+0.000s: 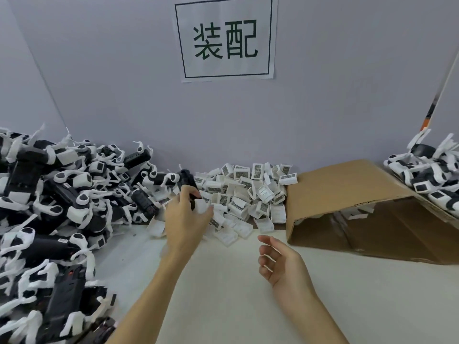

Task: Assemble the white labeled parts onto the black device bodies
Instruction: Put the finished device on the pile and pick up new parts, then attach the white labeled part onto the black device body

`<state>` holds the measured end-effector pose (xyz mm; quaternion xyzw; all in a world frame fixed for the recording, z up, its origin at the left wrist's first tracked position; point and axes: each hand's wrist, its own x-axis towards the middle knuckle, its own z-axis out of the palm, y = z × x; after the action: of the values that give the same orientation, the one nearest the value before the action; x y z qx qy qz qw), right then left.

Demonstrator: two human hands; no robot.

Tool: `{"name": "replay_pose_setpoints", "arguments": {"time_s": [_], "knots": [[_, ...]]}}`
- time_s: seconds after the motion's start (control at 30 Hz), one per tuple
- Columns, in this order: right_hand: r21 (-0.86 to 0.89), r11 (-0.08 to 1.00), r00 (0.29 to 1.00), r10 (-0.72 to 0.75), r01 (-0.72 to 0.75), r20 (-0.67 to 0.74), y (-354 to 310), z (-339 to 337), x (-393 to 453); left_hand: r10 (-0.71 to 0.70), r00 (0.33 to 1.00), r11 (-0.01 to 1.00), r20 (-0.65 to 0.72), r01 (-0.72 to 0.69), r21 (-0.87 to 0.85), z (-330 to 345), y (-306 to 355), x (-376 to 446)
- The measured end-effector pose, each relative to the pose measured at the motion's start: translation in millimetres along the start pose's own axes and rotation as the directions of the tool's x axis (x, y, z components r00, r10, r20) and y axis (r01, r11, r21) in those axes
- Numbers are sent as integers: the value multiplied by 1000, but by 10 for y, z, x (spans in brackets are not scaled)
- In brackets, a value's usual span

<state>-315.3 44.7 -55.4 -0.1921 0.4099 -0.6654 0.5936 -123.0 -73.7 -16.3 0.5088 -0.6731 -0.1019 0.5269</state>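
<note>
My left hand (185, 217) reaches forward to the edge of the heap of white labeled parts (248, 194) and grips a black device body (187, 181) that sticks up behind my fingers. A white piece shows by my fingertips; whether it is joined to the body I cannot tell. My right hand (278, 261) hovers over the table (248, 306) nearer to me, palm turned left, fingers loosely curled and apart, holding nothing. A big pile of black device bodies with white pieces (57, 207) fills the left side.
An open cardboard box (360, 207) lies on its side at the right, with a few white parts inside. More black and white devices (432, 175) are stacked on top of it at the far right. A paper sign (224, 38) hangs on the grey back wall.
</note>
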Motion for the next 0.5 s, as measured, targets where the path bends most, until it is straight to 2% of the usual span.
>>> {"name": "replay_pose_setpoints", "arguments": {"time_s": [0.1,0.17,0.23,0.27,0.37,0.43,0.5], "knots": [[40,997,998,-58,59,-23,-44,-1,-4,80,982,929,173,-10,-370,68,297,-589],[53,994,995,-99,100,-30,-65,-34,-5,51,931,829,361,162,-535,135,408,-911],[37,993,993,-114,114,-11,-95,-81,-24,48,830,767,556,326,-553,177,469,-1065],[33,993,993,-114,114,-1,-106,-101,-36,55,790,770,611,356,-530,170,475,-1088],[30,990,988,-142,141,58,-160,-163,-52,80,730,773,679,384,-504,88,419,-1063],[25,989,982,-145,143,123,-209,-208,-39,106,719,750,687,396,-530,43,367,-1027],[-23,986,976,-162,167,149,-251,-250,-27,76,774,729,629,387,-564,32,316,-966]]}}
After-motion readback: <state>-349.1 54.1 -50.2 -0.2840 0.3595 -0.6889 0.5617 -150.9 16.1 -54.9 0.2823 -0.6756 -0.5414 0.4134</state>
